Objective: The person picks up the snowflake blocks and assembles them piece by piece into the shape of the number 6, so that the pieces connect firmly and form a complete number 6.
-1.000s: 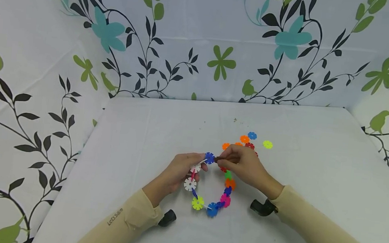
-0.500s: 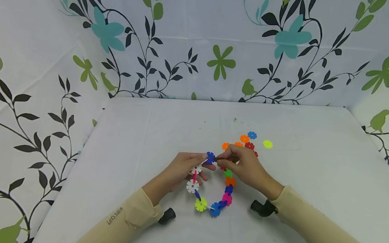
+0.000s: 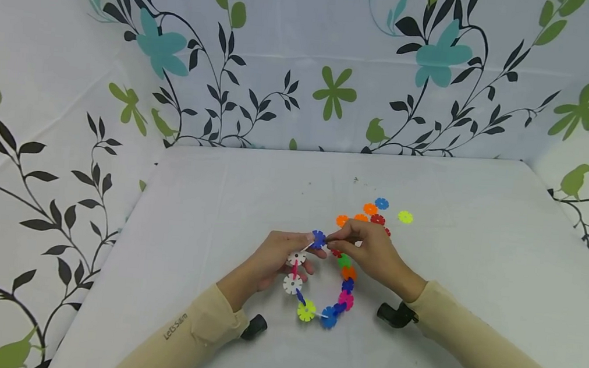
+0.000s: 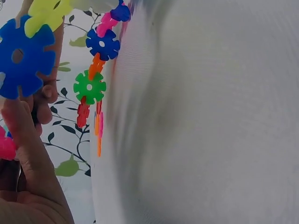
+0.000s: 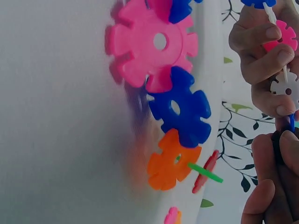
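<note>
Right hand (image 3: pixel 370 249): thumb and fingertips together, clamped on a dark piece (image 5: pixel 277 148); left hand (image 3: pixel 272 259): thumb and fingers clamped on a blue disc (image 3: pixel 319 239); the dark piece sits at the disc's edge, engagement not discernible; a chain of notched discs (image 3: pixel 293 284) runs from the blue disc, curves below both hands and ends at a red disc (image 3: pixel 336 252) near the right fingers; loose discs (image 3: pixel 378 219) lie beyond the right hand on the white table (image 3: pixel 252 192); a yellow disc (image 3: pixel 405 217) lies apart, to their right
</note>
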The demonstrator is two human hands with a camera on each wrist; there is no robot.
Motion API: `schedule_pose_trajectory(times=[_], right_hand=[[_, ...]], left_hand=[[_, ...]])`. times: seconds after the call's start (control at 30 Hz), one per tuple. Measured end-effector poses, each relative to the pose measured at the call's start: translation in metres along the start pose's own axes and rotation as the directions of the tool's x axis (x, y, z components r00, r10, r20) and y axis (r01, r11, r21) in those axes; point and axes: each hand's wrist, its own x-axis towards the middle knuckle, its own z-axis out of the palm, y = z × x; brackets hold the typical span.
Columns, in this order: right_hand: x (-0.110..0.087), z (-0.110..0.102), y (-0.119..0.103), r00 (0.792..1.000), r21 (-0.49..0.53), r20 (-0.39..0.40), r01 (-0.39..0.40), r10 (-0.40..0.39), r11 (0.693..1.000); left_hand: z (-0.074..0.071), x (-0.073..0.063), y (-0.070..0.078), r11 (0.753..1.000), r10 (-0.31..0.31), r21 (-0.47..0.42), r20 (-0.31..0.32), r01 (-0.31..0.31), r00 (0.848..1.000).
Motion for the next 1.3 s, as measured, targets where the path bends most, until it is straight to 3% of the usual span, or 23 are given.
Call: schedule_pose_trajectory(times=[0.27,0.57,0.83,1.17,1.3], right_hand=[[0.0,0.003,0.013,0.999,0.184,0.012,-0.043,0.041,0.982],[-0.002,0.002,0.016,0.997,0.205,-0.056,0.064,-0.053,0.977],[-0.004,0.005,0.016,0.995,0.185,-0.083,0.063,-0.048,0.981],[-0.006,-0.009,0.015,0.995,0.005,0.066,-0.075,0.074,0.997],[-0.003,-0.015,0.019,0.972,-0.053,0.103,-0.207,0.211,0.977]], left_hand=[[0.005,-0.001,0.001,1.0,-0.003,0.022,-0.005,0.003,1.0],[0.007,-0.004,0.006,0.999,0.035,0.038,0.003,-0.035,0.999],[0.005,-0.003,0.005,0.998,0.031,0.057,0.011,-0.032,0.999],[-0.001,-0.002,-0.003,1.0,-0.005,-0.013,-0.007,0.005,1.0],[-0.003,-0.003,-0.001,0.999,-0.035,-0.018,-0.04,0.034,0.999]])
